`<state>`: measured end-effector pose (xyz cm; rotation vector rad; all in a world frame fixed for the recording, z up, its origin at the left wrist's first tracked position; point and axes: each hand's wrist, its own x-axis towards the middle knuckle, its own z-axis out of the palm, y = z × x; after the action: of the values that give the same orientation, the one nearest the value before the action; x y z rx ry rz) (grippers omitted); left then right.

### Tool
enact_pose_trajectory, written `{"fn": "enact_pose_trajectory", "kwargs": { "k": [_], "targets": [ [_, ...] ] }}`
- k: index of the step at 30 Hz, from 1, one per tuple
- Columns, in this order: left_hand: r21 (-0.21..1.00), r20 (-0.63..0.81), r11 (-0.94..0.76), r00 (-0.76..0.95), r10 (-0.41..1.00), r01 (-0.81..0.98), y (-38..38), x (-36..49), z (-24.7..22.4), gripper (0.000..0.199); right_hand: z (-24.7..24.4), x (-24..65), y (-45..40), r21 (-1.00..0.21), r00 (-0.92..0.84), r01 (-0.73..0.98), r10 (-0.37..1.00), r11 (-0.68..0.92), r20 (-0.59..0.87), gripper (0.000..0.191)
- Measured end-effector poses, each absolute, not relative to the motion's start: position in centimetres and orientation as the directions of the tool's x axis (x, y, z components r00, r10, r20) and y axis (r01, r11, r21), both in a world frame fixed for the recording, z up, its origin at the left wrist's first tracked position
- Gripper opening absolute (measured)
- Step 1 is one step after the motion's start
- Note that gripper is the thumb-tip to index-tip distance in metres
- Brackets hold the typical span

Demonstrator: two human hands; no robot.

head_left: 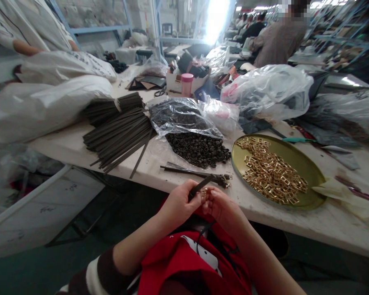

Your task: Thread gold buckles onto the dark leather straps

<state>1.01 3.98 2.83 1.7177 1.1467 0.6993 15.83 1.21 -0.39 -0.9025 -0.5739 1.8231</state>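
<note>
Through the head camera I see the left hand (pixel 180 205) closed around a dark strip (pixel 202 186), which sticks up past the thumb and slants away to the right, just beyond the front edge of the table (pixel 341 225). The right hand (pixel 221 207) meets it there, fingertips pinched on a small gold buckle (pixel 204 191); I cannot tell whether the strip runs through it, since the fingers cover the join. Both hands are in front of the red apron (pixel 169 262). Just past them I have a few finished-looking straps (pixel 197 173) lying along the table edge, gold fittings at their right ends. Behind these, a heap of small black loops (pixel 199 149) spills from a clear plastic bag (pixel 184 119). To my left, loose dark strips (pixel 119 137) lie fanned out; to my right, a round olive tray (pixel 318 194) carries a pile of gold buckles (pixel 273 174). Farther back stands a pink-lidded jar (pixel 187 85), and a person in a brown top (pixel 278 41) is beyond the table.
</note>
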Motion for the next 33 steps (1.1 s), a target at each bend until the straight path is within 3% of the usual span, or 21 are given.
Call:
{"fn": "enact_pose_trajectory", "kwargs": {
  "k": [5, 10, 14, 19, 21, 26, 33],
  "targets": [
    [0.794, 0.047, -0.349, 0.522, 0.852, 0.498, 3.9, 1.3, 2.4, 0.012, -0.7, 16.1, 1.5, -0.725, -0.159, -0.577, 0.922, -0.377, -0.353, 0.021],
    [0.648, 0.023, -0.472, 0.605, 0.796, 0.597, 4.2, 1.4, 2.0, 0.019, -0.3, 16.5, 1.6, -0.721, -0.170, -0.567, 0.913, -0.398, -0.371, 0.020],
    [0.688, -0.066, -0.340, 0.522, 0.850, 0.641, 4.2, 1.5, 2.1, 0.025, -0.1, 16.7, 1.7, -0.718, -0.168, -0.539, 0.892, -0.440, -0.421, 0.024],
    [0.820, -0.001, -0.269, 0.472, 0.882, 0.505, 4.5, 1.0, 2.1, 0.016, -0.5, 16.8, 1.8, -0.784, -0.063, -0.495, 0.915, -0.375, -0.398, 0.028],
    [0.868, -0.050, -0.178, 0.438, 0.898, 0.464, 4.9, 0.9, 2.2, 0.018, -0.5, 16.7, 1.7, -0.809, -0.049, -0.473, 0.927, -0.349, -0.372, 0.028],
    [0.899, -0.225, -0.013, 0.485, 0.845, 0.438, 5.5, 1.2, 2.6, 0.024, 0.3, 16.2, 1.3, -0.859, -0.028, -0.413, 0.947, -0.303, -0.321, 0.029],
    [0.949, -0.273, 0.141, 0.511, 0.815, 0.282, 5.0, 1.7, 2.2, 0.024, 0.5, 16.1, 0.7, -0.914, 0.009, -0.283, 0.953, -0.290, -0.304, 0.030]
  ]
}}
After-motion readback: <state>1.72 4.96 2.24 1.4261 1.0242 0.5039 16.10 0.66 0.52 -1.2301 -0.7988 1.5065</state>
